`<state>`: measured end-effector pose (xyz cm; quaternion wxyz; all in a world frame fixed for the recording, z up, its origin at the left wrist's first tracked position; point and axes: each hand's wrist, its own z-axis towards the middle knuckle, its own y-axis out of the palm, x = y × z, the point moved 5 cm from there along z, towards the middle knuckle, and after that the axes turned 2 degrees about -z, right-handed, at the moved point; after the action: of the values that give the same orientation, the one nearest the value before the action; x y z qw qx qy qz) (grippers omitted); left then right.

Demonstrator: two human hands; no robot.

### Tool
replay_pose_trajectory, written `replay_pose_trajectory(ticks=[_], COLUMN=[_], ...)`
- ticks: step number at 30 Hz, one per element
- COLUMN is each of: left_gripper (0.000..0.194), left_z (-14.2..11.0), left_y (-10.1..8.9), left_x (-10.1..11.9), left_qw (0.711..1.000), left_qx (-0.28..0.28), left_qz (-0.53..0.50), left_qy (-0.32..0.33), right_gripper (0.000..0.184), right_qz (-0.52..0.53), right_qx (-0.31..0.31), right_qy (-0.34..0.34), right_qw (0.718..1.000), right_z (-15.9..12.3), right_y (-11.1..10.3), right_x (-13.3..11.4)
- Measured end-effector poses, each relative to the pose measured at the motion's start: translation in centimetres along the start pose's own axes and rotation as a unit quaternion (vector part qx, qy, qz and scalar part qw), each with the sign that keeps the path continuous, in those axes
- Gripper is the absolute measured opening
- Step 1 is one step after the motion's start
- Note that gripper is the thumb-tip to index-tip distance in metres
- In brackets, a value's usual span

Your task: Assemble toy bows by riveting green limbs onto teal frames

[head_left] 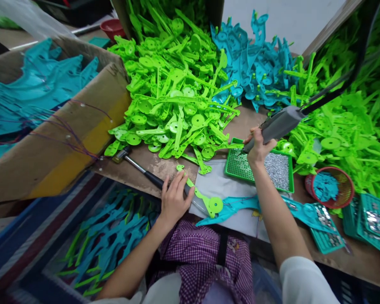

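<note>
My right hand (259, 147) is wrapped round a grey electric screwdriver (280, 122), its tip low over a green tray (290, 185) of small screws (277, 169). Fingers stretched out, my left hand (175, 196) lies flat across a light-green plastic arm (204, 199) and the handle of a hammer (136, 164). The round end of that arm overlaps a long blue plastic piece (237, 205) on a pale cloth (209, 181). My right forearm hides part of the blue piece.
Heaped light-green parts (177, 105) and blue parts (253, 59) cover the back. A cardboard box (91, 122) of blue pieces stands left, above a crate of joined parts (114, 236). At right are a red basket (346, 185) and teal trays (375, 215). The screwdriver's cable (345, 86) hangs from above.
</note>
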<state>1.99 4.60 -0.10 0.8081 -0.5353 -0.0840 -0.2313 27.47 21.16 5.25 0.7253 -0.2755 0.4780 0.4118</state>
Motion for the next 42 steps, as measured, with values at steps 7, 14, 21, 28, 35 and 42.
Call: replay_pose_trajectory(ticks=[7, 14, 21, 28, 35, 42], left_gripper=[0.043, 0.042, 0.041, 0.038, 0.037, 0.039], left_z=[0.1, 0.0, -0.1, -0.2, -0.2, 0.0], left_y=[0.0, 0.0, 0.1, 0.2, -0.2, -0.4], left_x=[0.0, 0.0, 0.0, 0.2, 0.3, 0.3], left_qw=[1.000, 1.000, 1.000, 1.000, 0.999, 0.999], left_qx=[-0.002, 0.000, 0.002, -0.010, -0.018, -0.007], left_qz=[0.003, 0.005, 0.003, -0.002, -0.007, -0.015], left_qy=[0.005, 0.001, -0.006, -0.025, -0.046, -0.050], right_gripper=[0.038, 0.039, 0.036, 0.031, 0.025, 0.025], right_qz=[-0.014, 0.007, 0.036, 0.252, 0.211, 0.192], right_qx=[0.009, -0.005, 0.044, -0.100, -0.217, -0.223], right_qy=[-0.012, -0.017, -0.037, 0.024, 0.079, 0.072], right_qw=[1.000, 1.000, 0.998, 0.962, 0.950, 0.953], right_z=[0.0, 0.0, 0.5, -7.4, -12.6, -13.2], right_y=[-0.3, -0.1, -1.8, 6.2, 15.0, 15.9], right_x=[0.2, 0.5, -3.3, -9.3, -6.2, -4.9])
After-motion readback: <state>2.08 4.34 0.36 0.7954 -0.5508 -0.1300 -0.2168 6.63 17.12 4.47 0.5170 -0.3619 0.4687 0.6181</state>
